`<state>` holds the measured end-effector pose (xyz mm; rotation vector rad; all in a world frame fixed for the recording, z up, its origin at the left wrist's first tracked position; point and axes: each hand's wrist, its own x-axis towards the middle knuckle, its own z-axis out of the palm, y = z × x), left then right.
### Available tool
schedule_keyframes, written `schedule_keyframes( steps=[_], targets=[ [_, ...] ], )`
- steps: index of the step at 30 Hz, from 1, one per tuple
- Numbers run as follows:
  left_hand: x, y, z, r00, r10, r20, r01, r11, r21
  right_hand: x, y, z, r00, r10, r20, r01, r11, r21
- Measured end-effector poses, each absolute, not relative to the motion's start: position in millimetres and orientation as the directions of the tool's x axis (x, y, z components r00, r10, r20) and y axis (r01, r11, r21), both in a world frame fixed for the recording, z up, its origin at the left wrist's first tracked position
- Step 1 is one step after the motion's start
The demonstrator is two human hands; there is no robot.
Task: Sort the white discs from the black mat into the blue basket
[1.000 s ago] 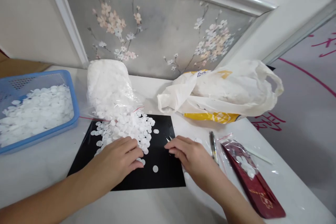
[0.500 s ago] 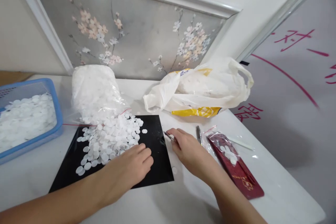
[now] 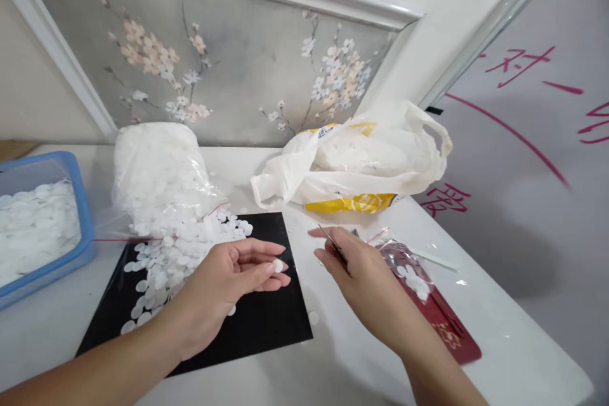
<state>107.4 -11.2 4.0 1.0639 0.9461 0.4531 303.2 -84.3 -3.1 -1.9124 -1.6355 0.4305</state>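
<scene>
My left hand (image 3: 221, 276) is over a black sheet (image 3: 266, 320), pinching a small white disc (image 3: 278, 265) between thumb and fingers. Beneath and behind that hand spreads a loose pile of similar white discs (image 3: 174, 254). To the right, just off the sheet's edge, my right hand (image 3: 364, 276) is closed around a thin, pointed metal tool (image 3: 333, 241). Its tip points up and left, and its grip end is hidden in the hand, so its kind is unclear. The two hands are apart.
A clear plastic bag of discs (image 3: 157, 168) opens onto the pile. A blue-rimmed basket (image 3: 83, 222) with more discs stands at left. Behind lies a white and yellow carrier bag (image 3: 366, 165). A dark red case (image 3: 450, 323) and a small bag (image 3: 409, 273) lie at right.
My left hand has risen off the sheet and turned, now showing a disc in its fingers. My right hand has shifted slightly right, with the tool tipped upward. The view has moved a little.
</scene>
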Motion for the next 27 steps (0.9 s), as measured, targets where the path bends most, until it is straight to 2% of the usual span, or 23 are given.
schedule_keyframes(
  steps=[3,8,13,20,27],
  targets=[
    [103.3,-9.4,2.7,0.527,0.72,-0.453,0.094,0.48,0.872,297.1,-84.4,-8.7,0.183,0.968,0.174,0.747,-0.022,-0.664],
    [99.6,-8.3,3.4,0.505,0.727,-0.465,0.033,0.522,0.852,282.7,-85.1,-15.0,0.103,0.983,0.151,0.69,0.039,-0.723],
    [99.5,-7.4,4.9,0.49,0.747,-0.45,-0.041,0.535,0.844,270.7,-87.7,-19.0,0.04,0.973,0.228,0.742,0.124,-0.659],
    [100.1,-7.4,5.3,0.469,0.736,-0.488,-0.043,0.571,0.82,266.8,-91.3,-16.8,0.022,0.934,0.356,0.802,0.196,-0.564],
    [100.7,-10.3,5.6,0.471,0.74,-0.48,-0.077,0.577,0.813,263.0,-92.2,-15.4,0.021,0.926,0.378,0.793,0.215,-0.57]
  ],
)
